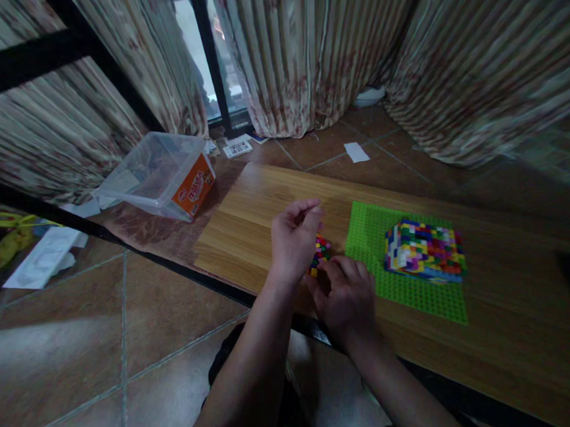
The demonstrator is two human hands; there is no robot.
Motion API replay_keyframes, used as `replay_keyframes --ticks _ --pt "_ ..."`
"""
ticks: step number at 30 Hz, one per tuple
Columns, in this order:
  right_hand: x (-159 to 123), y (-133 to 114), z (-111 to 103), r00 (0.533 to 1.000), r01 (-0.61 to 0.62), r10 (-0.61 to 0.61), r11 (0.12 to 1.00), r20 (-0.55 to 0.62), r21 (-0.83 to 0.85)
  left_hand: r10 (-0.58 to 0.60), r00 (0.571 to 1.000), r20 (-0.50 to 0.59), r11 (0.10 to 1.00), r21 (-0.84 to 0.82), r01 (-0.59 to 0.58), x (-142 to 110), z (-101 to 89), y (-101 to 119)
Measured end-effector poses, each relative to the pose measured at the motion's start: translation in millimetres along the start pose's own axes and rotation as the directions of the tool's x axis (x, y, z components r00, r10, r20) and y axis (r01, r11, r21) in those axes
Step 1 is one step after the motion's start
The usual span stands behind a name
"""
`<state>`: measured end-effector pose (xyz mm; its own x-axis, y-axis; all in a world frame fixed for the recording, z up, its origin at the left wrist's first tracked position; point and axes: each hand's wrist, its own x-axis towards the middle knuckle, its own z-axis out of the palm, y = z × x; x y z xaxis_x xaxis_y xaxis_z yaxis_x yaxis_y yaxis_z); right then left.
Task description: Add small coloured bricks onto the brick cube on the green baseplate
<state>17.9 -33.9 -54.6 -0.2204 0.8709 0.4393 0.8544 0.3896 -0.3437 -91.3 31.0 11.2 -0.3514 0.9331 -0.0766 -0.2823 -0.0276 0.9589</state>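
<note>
My left hand (294, 242) is raised over the wooden board, its thumb and fingers curled together; whatever may be in them is hidden. Just beneath and beside it lie small loose toy building bricks (320, 250) in mixed colours, partly covered by both hands. Fingers bent inward, my right hand (348, 293) rests at the near edge of these bricks, its fingertips close to a yellow one. To its right, a multicoloured block of stacked bricks (425, 249) stands on a green studded baseplate (363, 234).
A clear plastic bin (154, 167) with an orange label stands at the board's far left end. Beyond the wooden board (246, 209) are floor tiles, a white paper (356, 152) and long curtains (285, 59). A dark metal bar (172, 269) runs along the near edge.
</note>
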Motion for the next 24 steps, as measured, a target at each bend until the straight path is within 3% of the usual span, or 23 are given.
replay_keyframes --ticks 6,11,17,24 --pt "2 3 3 1.000 0.012 -0.012 1.000 0.000 0.013 0.002 1.000 0.001 1.000 0.000 -0.002 1 -2.2 2" --pt "2 10 -2 0.999 0.032 -0.031 0.971 -0.010 0.236 -0.023 1.000 -0.001 1.000 -0.002 0.023 1 -2.6 3" --pt "4 17 -23 0.998 -0.060 0.037 0.869 0.058 0.490 -0.013 1.000 0.003 1.000 0.020 0.013 0 -1.5 3" --pt "4 40 -52 0.997 -0.063 0.074 0.874 -0.003 0.482 -0.007 1.000 0.002 1.000 0.013 0.007 1 1.2 0"
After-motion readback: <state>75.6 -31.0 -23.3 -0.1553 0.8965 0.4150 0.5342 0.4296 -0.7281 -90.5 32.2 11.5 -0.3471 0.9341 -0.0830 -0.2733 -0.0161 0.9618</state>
